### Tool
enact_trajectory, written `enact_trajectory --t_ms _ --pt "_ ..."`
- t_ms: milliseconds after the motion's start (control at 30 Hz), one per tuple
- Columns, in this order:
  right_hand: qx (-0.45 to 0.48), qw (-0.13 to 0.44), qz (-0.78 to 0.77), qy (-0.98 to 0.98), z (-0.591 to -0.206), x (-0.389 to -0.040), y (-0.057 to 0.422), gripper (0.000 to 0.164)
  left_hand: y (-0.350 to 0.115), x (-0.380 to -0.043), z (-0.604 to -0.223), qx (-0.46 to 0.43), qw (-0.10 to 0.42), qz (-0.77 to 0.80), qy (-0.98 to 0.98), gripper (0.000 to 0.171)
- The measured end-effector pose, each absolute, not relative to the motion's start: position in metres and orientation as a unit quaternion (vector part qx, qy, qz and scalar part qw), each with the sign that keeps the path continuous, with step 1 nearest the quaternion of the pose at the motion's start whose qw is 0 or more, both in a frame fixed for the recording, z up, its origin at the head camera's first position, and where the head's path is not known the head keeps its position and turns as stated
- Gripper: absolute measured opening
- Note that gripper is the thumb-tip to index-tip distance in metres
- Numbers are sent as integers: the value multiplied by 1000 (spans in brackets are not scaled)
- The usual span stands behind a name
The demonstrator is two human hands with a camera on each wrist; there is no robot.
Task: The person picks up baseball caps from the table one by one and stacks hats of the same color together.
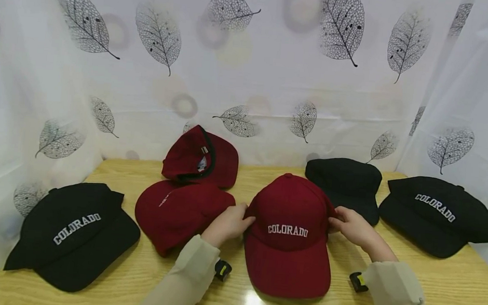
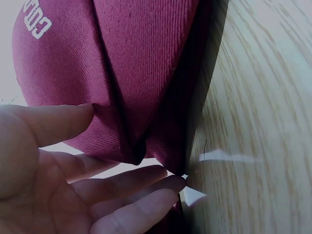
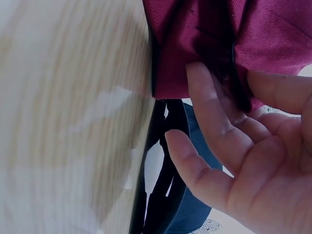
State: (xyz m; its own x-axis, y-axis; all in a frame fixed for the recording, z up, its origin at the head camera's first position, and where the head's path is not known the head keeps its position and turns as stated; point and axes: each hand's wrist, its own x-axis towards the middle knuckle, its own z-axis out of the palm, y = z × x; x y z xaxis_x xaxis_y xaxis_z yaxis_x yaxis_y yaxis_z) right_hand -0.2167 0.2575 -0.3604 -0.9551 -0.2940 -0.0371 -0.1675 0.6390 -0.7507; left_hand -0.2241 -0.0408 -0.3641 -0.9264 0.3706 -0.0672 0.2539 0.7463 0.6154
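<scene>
A dark red baseball cap with white COLORADO lettering is in the middle of the table, its brim toward me. My left hand pinches the cap's left side; in the left wrist view the thumb presses the outside and the other fingers reach behind the edge. On the opposite side my right hand pinches the cap's edge, thumb on the outer cloth. Two of its fingers spread away from the cloth in the right wrist view. Close to my left hand lies another red cap, turned sideways.
A third red cap lies on its side at the back, showing its inside. Black caps stand at the left, behind the middle cap and at the right. A leaf-patterned white curtain borders the wooden table.
</scene>
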Motion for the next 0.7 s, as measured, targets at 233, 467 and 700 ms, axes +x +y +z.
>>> enact_trajectory --t_ms 233,467,700 --pt "-133 76 -404 902 -358 -214 255 23 -41 -225 -365 170 91 314 930 24" --pt "-133 90 -393 905 -357 -214 255 27 -42 -224 -364 172 92 314 929 22" --pt "-132 102 -404 899 -361 -215 255 26 -42 -223 -363 173 93 314 929 22"
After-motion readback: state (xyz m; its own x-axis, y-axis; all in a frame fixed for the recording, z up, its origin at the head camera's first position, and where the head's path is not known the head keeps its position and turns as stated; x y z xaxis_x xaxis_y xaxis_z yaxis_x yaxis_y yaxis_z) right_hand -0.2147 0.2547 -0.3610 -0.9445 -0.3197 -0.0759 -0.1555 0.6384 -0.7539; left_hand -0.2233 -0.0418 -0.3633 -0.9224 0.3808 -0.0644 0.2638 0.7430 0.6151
